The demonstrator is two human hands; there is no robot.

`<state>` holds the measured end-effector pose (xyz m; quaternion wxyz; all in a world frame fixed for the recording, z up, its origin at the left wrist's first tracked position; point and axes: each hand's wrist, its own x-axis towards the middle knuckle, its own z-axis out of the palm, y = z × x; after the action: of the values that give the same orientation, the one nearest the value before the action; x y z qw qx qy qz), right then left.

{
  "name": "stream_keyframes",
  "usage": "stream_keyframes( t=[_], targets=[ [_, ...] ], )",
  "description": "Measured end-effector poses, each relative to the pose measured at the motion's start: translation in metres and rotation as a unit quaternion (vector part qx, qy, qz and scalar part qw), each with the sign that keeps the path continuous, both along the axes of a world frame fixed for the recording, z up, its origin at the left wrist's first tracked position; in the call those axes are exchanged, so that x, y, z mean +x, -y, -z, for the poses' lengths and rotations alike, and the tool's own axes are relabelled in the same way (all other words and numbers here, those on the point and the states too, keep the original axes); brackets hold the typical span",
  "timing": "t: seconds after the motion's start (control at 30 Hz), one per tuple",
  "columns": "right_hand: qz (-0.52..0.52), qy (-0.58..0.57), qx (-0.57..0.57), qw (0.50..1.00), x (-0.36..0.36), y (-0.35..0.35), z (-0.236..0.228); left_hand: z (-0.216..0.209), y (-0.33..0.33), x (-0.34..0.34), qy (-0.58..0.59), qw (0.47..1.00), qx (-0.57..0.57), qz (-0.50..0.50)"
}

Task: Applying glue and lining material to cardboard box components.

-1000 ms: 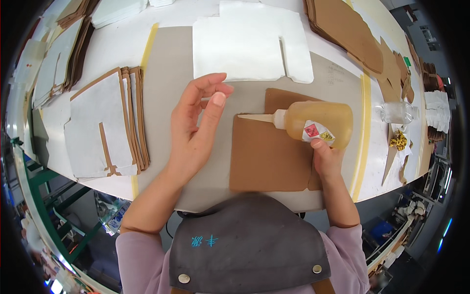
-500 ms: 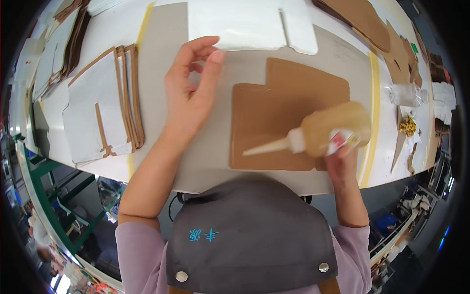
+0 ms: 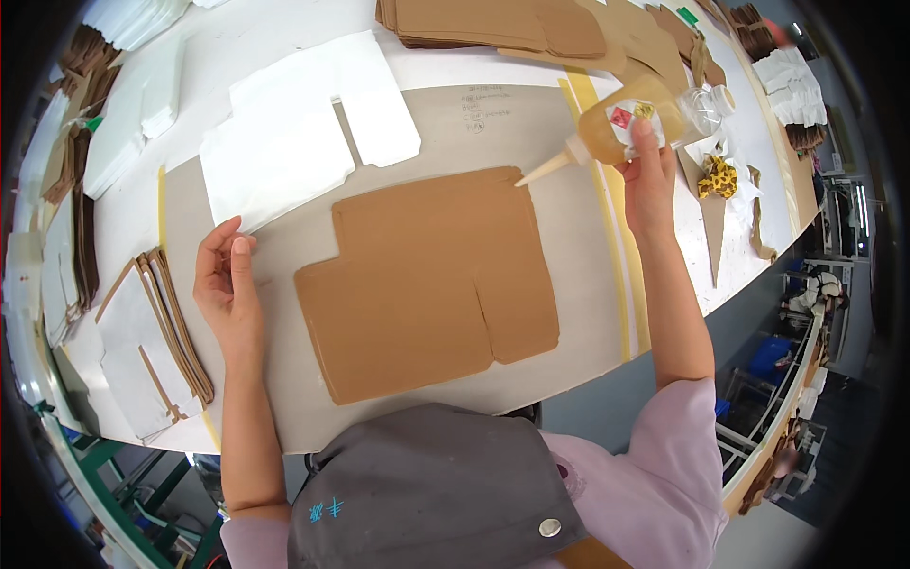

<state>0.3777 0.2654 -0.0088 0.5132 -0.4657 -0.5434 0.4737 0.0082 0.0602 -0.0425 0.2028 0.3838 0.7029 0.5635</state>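
Note:
A brown leather-like panel (image 3: 417, 294) with a stepped outline and a slit lies flat on the grey work mat (image 3: 597, 284). My right hand (image 3: 652, 185) grips a squeeze bottle (image 3: 616, 109) of yellowish liquid, tilted so its long pale nozzle reaches the panel's far right corner. Whether the tip touches is hard to tell. Beyond the panel, a white panel (image 3: 284, 142) of similar shape lies on the mat. Near its lower left corner, my left hand (image 3: 229, 284) hovers with loosely bent fingers, holding nothing.
White-faced, brown-edged panels (image 3: 142, 351) are stacked on the left. Brown panels (image 3: 493, 28) lie piled at the far edge. On the right are a clear plastic bottle (image 3: 706, 106), a yellow-and-black bundle (image 3: 718, 177) and brown scraps (image 3: 755, 213). Yellow tape (image 3: 616, 256) runs alongside the mat.
The view has turned and shifted. My right hand has carried the squeeze bottle from above the brown panel's near part to its far right corner. My left hand is now lower, beside the white panel.

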Motion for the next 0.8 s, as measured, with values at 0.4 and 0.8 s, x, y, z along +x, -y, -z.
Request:
stream_keyframes(
  t=[0.4, 0.8],
  targets=[
    [-0.024, 0.054, -0.043, 0.997, 0.007, 0.027, -0.006, -0.001, -0.003, 0.000, -0.025, 0.999, -0.029, 0.006],
    [0.060, -0.014, -0.024, 0.998, 0.087, 0.171, 0.024, -0.001, 0.000, -0.001, -0.034, 0.999, -0.028, 0.022]
  ],
)
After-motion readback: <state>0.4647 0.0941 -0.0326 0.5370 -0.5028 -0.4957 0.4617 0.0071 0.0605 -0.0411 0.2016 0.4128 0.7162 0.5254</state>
